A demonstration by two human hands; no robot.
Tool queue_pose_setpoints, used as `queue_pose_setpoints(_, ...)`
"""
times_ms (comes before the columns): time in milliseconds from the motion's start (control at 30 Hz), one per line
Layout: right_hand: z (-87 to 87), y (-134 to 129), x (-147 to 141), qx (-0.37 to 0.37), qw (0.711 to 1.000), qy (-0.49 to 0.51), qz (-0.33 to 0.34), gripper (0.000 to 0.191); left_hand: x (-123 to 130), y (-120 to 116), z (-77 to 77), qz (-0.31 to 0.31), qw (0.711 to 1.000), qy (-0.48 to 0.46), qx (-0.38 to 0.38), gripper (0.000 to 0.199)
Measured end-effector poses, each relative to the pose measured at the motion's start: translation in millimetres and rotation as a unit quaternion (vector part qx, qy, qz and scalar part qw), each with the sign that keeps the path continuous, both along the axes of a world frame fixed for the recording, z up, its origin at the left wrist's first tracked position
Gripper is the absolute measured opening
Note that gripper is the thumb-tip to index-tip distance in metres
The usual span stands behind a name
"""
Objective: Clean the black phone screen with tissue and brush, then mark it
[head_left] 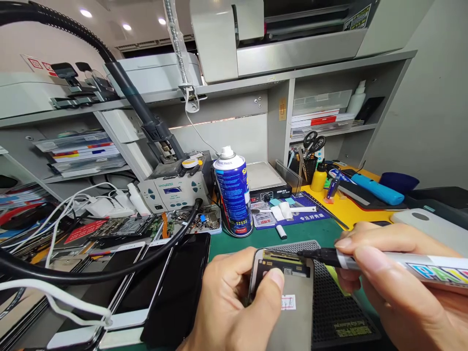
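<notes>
My left hand (244, 302) is closed around a phone screen panel (300, 312), its grey back turned toward me and tilted upright. The thumb presses on the back near the top, beside a small white label with red print. A black strip with gold contacts and a flex part runs along the panel's top edge. In my right hand (398, 287) is a paint marker (387, 263), gripped between thumb and fingers. Its black tip meets the panel's top edge near the right corner. Below the panel and the marker lies a black textured mat (340, 307).
A blue spray can (233, 195) stands behind my left hand. Several phones (179, 287) lie at left, crossed by a black hose (120, 275) and white cables. Behind are a grey rework station (173, 190), a parts tray (215, 222), a yellow bottle (319, 178) and scissors (313, 142).
</notes>
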State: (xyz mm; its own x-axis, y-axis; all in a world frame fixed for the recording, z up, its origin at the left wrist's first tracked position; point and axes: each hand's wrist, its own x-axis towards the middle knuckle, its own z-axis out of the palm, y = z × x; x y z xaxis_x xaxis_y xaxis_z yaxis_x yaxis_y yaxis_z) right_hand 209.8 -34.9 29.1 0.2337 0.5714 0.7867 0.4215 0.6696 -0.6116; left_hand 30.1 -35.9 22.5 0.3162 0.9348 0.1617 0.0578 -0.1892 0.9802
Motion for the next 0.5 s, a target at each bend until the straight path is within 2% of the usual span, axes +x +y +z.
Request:
queue_pose_setpoints(267, 2.2, -0.6, -7.1, 0.027, 0.999, -0.010, -0.022, 0.016, 0.9, 1.3, -2.7, 0.000, 0.999, 0.030, 0.034, 0.031)
queue_pose_setpoints(500, -1.0, -2.2, 0.1, 0.064, 0.996, -0.067, -0.011, 0.015, 0.2, -0.4, -5.7, 0.034, 0.993, 0.094, 0.066, 0.032)
